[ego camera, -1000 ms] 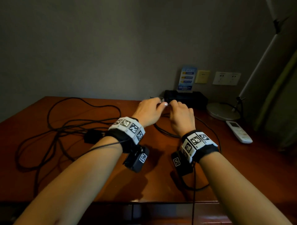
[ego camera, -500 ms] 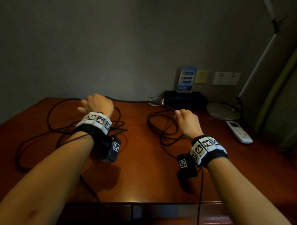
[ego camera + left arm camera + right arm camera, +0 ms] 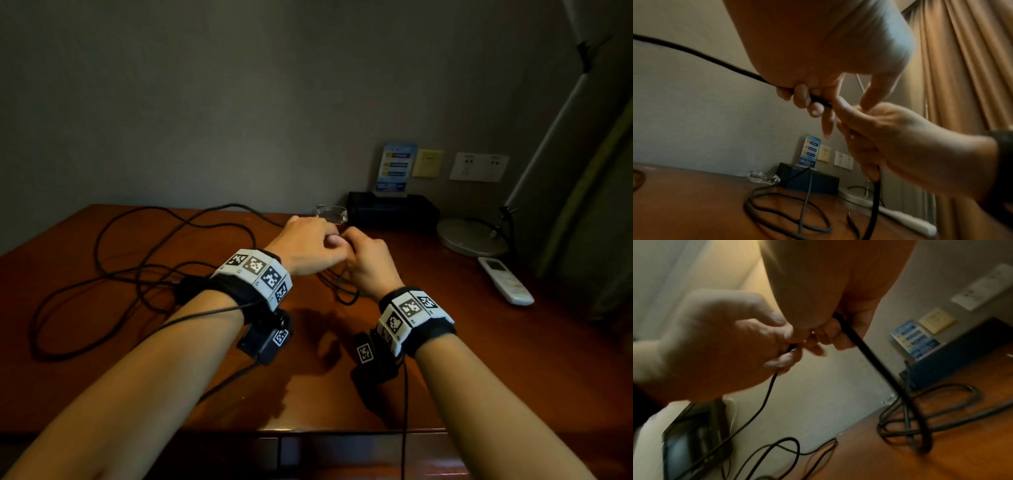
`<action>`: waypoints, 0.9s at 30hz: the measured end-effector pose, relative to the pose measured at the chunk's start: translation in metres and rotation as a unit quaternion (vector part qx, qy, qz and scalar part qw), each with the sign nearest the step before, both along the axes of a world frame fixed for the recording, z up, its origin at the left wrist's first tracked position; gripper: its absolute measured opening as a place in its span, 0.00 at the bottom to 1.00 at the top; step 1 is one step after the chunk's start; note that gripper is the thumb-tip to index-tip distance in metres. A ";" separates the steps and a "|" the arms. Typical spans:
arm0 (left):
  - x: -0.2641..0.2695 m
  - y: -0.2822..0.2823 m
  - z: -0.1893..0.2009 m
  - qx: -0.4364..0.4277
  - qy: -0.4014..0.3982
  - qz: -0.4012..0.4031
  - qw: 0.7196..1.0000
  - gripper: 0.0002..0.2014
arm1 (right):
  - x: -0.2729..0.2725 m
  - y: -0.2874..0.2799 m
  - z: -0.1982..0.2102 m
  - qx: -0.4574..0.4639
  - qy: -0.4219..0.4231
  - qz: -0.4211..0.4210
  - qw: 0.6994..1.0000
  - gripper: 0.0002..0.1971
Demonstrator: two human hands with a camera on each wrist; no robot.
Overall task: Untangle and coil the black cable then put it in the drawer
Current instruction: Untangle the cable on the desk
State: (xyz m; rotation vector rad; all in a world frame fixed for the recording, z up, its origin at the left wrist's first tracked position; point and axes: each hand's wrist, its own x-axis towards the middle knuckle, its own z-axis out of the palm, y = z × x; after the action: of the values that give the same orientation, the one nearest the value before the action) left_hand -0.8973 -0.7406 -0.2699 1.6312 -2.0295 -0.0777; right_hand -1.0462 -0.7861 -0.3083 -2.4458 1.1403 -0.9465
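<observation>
Above brown desk (image 3: 445,359), left hand (image 3: 305,248) and right hand (image 3: 371,265) meet, fingers curled around black cable (image 3: 102,274); blue card's (image 3: 395,168) writing is unreadable.

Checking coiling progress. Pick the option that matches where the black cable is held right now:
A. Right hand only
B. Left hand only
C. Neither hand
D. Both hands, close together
D: the left hand and the right hand meet above the desk, each gripping the black cable.
</observation>
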 end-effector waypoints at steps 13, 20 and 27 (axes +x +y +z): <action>0.079 0.007 0.018 -0.196 0.300 0.306 0.882 0.26 | -0.043 -0.026 -0.014 0.032 -0.246 -0.267 0.931 0.22; 0.105 0.004 0.009 -0.222 0.278 0.359 0.863 0.25 | -0.054 -0.032 -0.021 0.120 -0.173 -0.330 0.920 0.21; 0.044 0.003 -0.001 -0.147 -0.025 0.210 0.966 0.28 | -0.018 -0.019 -0.016 0.062 -0.129 -0.200 0.969 0.13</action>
State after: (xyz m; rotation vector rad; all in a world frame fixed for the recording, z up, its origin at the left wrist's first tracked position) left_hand -0.8535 -0.7379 -0.2708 1.8361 -1.5941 0.3992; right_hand -1.0645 -0.8056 -0.3243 -1.9581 1.5726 -1.2192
